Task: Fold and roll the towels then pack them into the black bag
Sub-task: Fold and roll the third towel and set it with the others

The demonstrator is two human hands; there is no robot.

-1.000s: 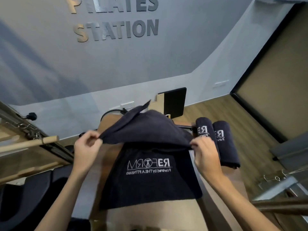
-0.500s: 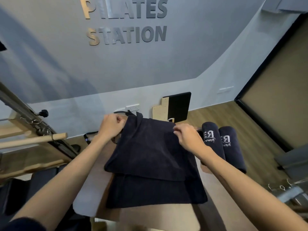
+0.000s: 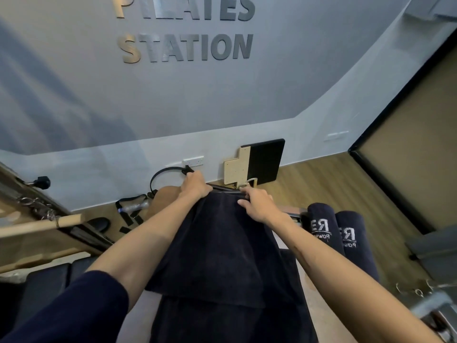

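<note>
Dark navy, plain and unpatterned, across the towel (image 3: pixel 217 256) lying folded on a tan counter (image 3: pixel 165 196). Same dark navy on the two rolled towels (image 3: pixel 338 241) at right, each marked with white lettering. Navy again on the left sleeve (image 3: pixel 74 308). Pale grey over the wall (image 3: pixel 74 70), carrying brushed silver letters (image 3: pixel 185 48) shading to darker grey toward the right. Warm brown wood grain along the floor (image 3: pixel 321 179). Black beside light plywood on the board (image 3: pixel 254 164) leaning at the wall. Black on the ring (image 3: pixel 158 177) and on the straps (image 3: pixel 131 211) near it. Light natural wood on the dowel (image 3: pixel 39 225) at left. White on the wall socket (image 3: pixel 193 161).
</note>
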